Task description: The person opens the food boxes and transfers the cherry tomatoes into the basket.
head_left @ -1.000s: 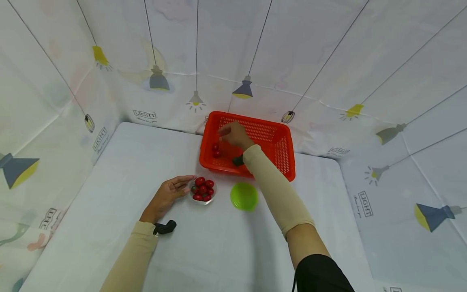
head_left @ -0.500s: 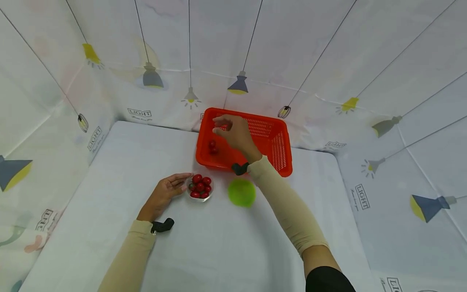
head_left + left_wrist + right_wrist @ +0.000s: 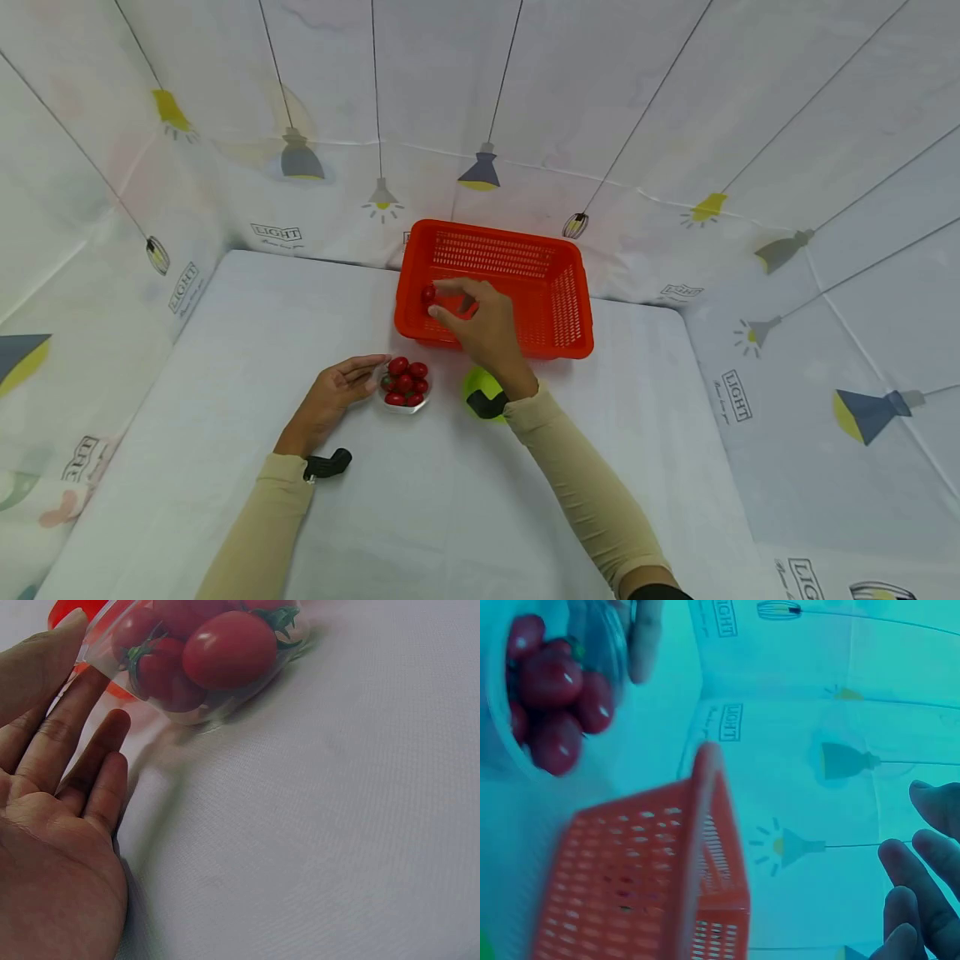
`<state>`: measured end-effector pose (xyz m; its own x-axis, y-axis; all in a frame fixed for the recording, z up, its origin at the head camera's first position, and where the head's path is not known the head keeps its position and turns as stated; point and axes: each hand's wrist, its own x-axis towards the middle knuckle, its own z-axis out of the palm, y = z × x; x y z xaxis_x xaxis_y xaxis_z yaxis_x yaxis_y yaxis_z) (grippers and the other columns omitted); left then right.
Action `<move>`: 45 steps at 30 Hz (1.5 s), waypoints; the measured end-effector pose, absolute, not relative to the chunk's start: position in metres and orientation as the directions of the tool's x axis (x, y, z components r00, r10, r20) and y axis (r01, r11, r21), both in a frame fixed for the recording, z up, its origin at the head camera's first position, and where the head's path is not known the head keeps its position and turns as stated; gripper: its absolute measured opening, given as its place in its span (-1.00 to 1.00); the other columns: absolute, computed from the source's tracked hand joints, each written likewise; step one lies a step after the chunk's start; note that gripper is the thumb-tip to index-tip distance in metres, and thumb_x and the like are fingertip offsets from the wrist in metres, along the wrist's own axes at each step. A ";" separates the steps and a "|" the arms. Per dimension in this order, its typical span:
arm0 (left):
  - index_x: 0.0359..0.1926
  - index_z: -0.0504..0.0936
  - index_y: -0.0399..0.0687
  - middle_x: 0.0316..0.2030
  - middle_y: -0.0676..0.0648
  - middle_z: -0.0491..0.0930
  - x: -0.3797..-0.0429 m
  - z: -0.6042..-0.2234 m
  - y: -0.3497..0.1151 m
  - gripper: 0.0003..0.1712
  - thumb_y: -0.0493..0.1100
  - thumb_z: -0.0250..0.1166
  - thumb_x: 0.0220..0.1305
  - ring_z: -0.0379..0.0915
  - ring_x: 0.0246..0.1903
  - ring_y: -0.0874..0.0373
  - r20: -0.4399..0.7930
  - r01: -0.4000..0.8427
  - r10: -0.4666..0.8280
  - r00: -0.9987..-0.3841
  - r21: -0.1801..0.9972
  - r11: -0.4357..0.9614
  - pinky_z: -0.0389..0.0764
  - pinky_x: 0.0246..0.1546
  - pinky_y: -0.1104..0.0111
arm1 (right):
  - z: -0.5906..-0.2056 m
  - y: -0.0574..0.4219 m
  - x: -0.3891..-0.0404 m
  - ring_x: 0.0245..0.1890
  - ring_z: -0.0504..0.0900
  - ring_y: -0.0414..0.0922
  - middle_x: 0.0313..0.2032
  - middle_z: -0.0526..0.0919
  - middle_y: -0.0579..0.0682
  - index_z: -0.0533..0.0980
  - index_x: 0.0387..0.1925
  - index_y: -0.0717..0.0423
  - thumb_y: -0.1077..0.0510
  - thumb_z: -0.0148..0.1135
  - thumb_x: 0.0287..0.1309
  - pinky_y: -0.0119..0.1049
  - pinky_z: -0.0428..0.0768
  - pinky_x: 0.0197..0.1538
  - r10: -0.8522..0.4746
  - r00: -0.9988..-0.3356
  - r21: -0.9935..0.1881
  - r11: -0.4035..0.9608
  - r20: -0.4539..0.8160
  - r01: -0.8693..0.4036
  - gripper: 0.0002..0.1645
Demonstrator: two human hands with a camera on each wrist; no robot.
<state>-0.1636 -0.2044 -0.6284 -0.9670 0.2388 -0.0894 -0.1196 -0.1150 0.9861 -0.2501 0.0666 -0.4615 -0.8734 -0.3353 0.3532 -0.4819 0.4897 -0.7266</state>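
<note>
A small clear container (image 3: 408,409) stands on the table, filled with several red cherry tomatoes (image 3: 403,383), some with green stems. My left hand (image 3: 337,396) rests at its left side, thumb and forefinger touching the wall near the rim, the other fingers loosely extended. In the head view, my right hand (image 3: 487,325) hovers over the front of a red plastic basket (image 3: 566,333), thumb and forefinger apart with nothing between them. A cherry tomato (image 3: 428,294) shows inside the basket's left end, beyond the right fingertips; the hand may hide more.
A bright green round lid or dish (image 3: 480,382) lies right of the clear container, partly hidden by the right wrist's black strap mount (image 3: 487,405). White cloth covers the table (image 3: 420,500). A lamp-printed wall sheet (image 3: 600,108) rises behind the basket.
My right hand has drawn back from inside the basket toward its front edge, thumb and forefinger parted. My left hand stays beside the container. The head view has shifted slightly.
</note>
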 end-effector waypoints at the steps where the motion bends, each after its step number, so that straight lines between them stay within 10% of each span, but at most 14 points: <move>1: 0.49 0.47 -0.11 0.52 -0.13 0.46 -0.163 -0.629 -0.205 -0.43 -0.23 0.30 0.54 0.24 0.58 0.02 -0.082 -0.114 0.242 -0.967 0.986 -0.123 0.44 0.38 0.60 | -0.466 0.067 -0.245 -0.20 0.59 -0.12 0.00 0.83 -0.10 0.70 0.20 -0.15 -0.05 0.53 0.29 -0.26 0.64 -0.17 -0.330 -0.875 -0.730 0.488 0.353 -0.479 -0.53; 45: 0.51 0.46 -0.11 0.53 -0.15 0.44 -0.163 -0.625 -0.204 -0.41 -0.23 0.31 0.53 0.26 0.57 0.08 -0.108 -0.142 0.238 -0.965 0.981 -0.132 0.44 0.38 0.60 | -0.579 0.027 -0.181 -0.10 0.66 -0.01 -0.09 0.84 -0.13 0.82 -0.01 -0.13 0.07 0.64 0.14 -0.40 0.52 -0.17 -0.287 -0.934 -0.682 0.641 0.214 -0.353 -0.66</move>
<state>-0.1630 -0.2040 -0.6251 -0.9654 0.2377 -0.1076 -0.1419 -0.1322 0.9810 -0.1807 0.0269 -0.5786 -0.9337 -0.2871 0.2139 -0.3532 0.6409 -0.6816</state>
